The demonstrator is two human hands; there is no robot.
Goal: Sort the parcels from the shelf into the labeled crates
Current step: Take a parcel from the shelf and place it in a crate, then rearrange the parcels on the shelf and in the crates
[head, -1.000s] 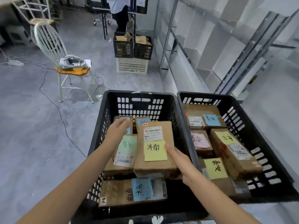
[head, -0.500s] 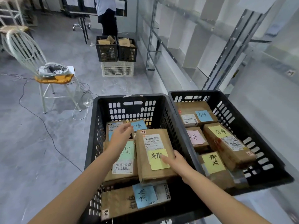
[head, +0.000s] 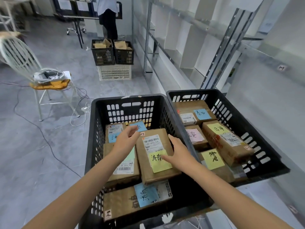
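Nearest to me, both bare forearms reach in over the left black crate (head: 130,109), which is packed with brown parcels. Closest one is a flat parcel with a blue note (head: 120,202) at the near end. Just past it, the parcel with the yellow note (head: 156,156) lies on top of the pile, and the right hand (head: 178,154) rests flat on it, fingers pretty much straight along its right edge and thumb on the note, not really gripping anything. The left hand (head: 125,141) hangs above the parcel with the green note (head: 125,172) right beside it, fingers loosely curled, holding nothing; can't tell if the fingertips touch the yellow-note box's corner. Behind those sit a couple of small blue-note parcels (head: 113,133) by the far wall. The right black crate (head: 257,146) touches the left one and holds more parcels with yellow, pink and blue notes. Further out on the grey floor there's a white chair (head: 49,83) with a cable bundle on the seat, then two black crates (head: 103,55) of parcels stacked on a white crate (head: 114,72). The metal shelf (head: 189,38) runs along the right, and a person (head: 109,19) stands at a table at the back.
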